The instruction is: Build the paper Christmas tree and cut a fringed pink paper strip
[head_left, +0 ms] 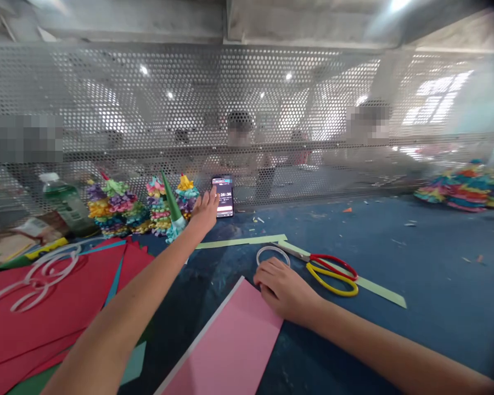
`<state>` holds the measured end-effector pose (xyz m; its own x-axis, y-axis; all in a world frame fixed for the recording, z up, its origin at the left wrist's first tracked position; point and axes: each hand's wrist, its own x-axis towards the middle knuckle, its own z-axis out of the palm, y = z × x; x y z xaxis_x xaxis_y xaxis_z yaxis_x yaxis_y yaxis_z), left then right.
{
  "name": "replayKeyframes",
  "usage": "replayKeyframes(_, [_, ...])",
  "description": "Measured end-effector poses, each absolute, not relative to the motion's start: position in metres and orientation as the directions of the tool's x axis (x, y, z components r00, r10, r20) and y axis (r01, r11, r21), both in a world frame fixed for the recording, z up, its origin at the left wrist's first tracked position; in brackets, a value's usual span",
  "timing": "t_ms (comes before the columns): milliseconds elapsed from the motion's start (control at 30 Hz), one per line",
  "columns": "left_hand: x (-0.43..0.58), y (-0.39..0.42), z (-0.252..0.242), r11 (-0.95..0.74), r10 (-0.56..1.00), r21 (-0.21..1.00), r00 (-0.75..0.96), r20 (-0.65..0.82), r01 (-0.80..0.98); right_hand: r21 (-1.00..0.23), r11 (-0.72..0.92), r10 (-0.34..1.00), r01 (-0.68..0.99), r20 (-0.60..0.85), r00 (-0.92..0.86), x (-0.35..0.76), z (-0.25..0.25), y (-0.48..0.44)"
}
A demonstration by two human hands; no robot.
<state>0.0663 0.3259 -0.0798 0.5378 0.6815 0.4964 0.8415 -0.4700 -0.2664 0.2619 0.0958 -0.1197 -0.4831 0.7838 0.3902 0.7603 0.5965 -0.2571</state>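
1. Your blue-topped counter [415, 285] carries a stack of red card sheets [53, 307] at left and a pink card sheet [222, 351] near centre.
2. Your left hand [205, 213] reaches far, grip released and open, touching a black smartphone [225, 197].
3. Your right hand [284, 288] lies at the pink sheet's far edge, grip loosely curled; whether it grasps anything cannot be told.
4. Red-and-yellow-handled scissors [332, 275] lie just right of it, and a clear plastic ring [273, 255] just beyond it.

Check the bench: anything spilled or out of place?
Small paper scraps lie scattered over the blue work surface, right of the red-and-yellow-handled scissors. A green paper cone also stands tilted beside the stacked multicoloured paper rosettes, not upright.
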Motion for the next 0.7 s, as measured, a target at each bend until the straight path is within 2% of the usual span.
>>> replayKeyframes(167, [0.059, 0.313, -0.085, -0.543, 0.653, -0.367, 0.655, 0.381, 0.755, -0.25, 0.599, 0.783, 0.761, 0.382, -0.491, 0.263, -0.12, 0.097])
replayKeyframes(333, [0.071, 0.306, -0.095, -0.562, 0.662, -0.396, 0.682, 0.311, 0.726, -0.253, 0.593, 0.785, 0.765, 0.395, -0.478, 0.263, -0.12, 0.096])
replayKeyframes(700, [0.097, 0.299, -0.113, -0.403, 0.826, -0.256, 0.469, 0.313, 0.879, -0.268, 0.595, 0.782, 0.758, 0.412, -0.468, 0.264, -0.12, 0.094])
